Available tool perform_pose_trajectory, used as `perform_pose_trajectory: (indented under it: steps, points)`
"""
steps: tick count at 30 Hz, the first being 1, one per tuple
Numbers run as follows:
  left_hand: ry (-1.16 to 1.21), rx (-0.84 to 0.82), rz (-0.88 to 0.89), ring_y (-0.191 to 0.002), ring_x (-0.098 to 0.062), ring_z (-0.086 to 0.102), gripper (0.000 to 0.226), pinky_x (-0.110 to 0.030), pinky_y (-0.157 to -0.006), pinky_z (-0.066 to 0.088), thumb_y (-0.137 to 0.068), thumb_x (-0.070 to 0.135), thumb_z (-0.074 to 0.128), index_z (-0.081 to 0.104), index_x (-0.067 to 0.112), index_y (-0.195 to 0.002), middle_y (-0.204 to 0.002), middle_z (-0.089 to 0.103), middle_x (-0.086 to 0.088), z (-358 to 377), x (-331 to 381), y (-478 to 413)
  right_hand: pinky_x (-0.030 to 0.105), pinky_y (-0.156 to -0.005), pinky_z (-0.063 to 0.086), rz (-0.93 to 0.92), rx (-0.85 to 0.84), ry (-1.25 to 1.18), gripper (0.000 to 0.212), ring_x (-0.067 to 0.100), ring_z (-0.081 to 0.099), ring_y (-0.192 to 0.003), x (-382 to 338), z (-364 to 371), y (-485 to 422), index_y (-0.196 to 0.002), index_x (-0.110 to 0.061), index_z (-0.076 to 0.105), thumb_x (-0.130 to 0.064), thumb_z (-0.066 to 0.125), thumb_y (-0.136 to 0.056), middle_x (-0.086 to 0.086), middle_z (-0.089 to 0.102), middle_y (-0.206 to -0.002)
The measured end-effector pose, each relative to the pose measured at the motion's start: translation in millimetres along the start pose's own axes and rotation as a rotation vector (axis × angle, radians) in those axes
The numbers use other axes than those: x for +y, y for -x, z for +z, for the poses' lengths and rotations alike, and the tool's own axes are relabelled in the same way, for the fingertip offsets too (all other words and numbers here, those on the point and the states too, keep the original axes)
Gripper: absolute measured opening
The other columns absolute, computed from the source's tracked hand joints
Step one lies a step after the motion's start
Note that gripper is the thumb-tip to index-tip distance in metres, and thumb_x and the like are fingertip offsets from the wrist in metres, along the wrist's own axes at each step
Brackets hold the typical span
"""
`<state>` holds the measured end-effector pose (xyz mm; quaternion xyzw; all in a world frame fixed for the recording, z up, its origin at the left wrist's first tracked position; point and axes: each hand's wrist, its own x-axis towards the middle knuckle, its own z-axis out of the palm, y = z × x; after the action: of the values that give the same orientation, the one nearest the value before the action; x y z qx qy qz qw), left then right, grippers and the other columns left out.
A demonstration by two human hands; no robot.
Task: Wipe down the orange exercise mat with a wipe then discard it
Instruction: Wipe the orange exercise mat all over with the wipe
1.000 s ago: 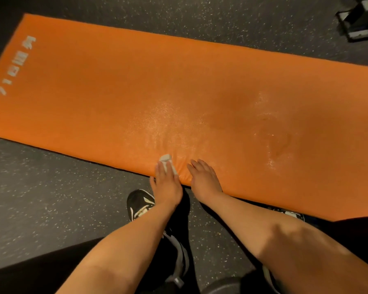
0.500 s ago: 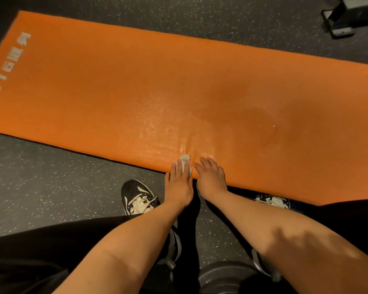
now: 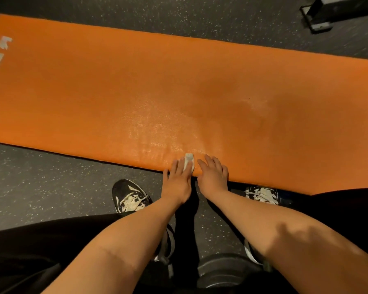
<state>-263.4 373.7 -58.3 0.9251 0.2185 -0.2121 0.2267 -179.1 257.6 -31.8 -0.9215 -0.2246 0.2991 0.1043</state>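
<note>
**Speckled floor: wipe at the orange mat edge**

The left hand, fingers straight and close together, presses the wipe flat on the mat's near edge, probably to scrub it. The right hand, fingers slightly apart, rests beside it, likely steadying the mat. Since a second ago both hands have slid slightly right.

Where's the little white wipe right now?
In the head view the wipe lies on the near edge of the orange mat, pressed by the left hand, just beside the right hand.
</note>
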Motion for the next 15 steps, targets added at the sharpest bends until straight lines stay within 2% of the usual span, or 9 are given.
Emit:
perform_pose_trajectory:
  steps: [3,5,7,11,15]
  points:
    - [0.012,0.047,-0.193,-0.154,-0.027,-0.009,0.062,-0.054,-0.122,0.003,-0.105,0.028,0.032,0.004,0.027,-0.160,-0.169,-0.005,-0.005,-13,-25,-3,0.045,-0.123,0.006,0.005,0.000,-0.031,0.056,0.022,0.004,-0.154,2,1,0,-0.158,-0.029,0.030,-0.027,0.045,-0.104,-0.002,0.013,-0.169]
    - [0.051,0.042,-0.248,-0.155,-0.027,-0.008,0.060,-0.054,-0.123,0.004,-0.105,0.027,0.031,0.006,0.024,-0.160,-0.168,-0.005,-0.007,-14,-29,-3,0.045,-0.123,0.005,0.012,-0.005,-0.058,0.055,0.022,0.004,-0.154,1,0,-1,-0.158,-0.029,0.030,-0.031,0.045,-0.105,-0.002,0.014,-0.169]
    - [0.063,0.022,-0.187,-0.155,-0.027,-0.007,0.061,-0.052,-0.123,0.005,-0.105,0.026,0.030,0.005,0.022,-0.161,-0.168,-0.005,-0.008,-9,-17,0,0.044,-0.123,0.006,0.016,-0.008,-0.071,0.055,0.021,0.005,-0.154,2,-2,-2,-0.158,-0.028,0.030,-0.035,0.045,-0.105,-0.002,0.016,-0.168]
    - [0.057,-0.069,0.048,-0.154,-0.024,-0.010,0.065,-0.050,-0.122,-0.001,-0.103,0.022,0.032,0.001,0.024,-0.161,-0.169,-0.006,-0.005,9,20,5,0.039,-0.123,0.010,0.061,0.016,-0.155,0.054,0.020,0.009,-0.154,10,-5,-2,-0.158,-0.023,0.031,-0.035,0.043,-0.107,-0.001,0.021,-0.167]
    - [-0.030,-0.084,0.167,-0.155,-0.021,-0.008,0.059,-0.054,-0.122,-0.002,-0.106,0.028,0.027,0.005,0.030,-0.161,-0.169,-0.002,0.002,5,16,-1,0.037,-0.122,0.018,0.047,0.073,-0.184,0.053,0.020,0.017,-0.151,16,-5,-2,-0.156,-0.020,0.033,-0.031,0.046,-0.106,0.000,0.031,-0.162]
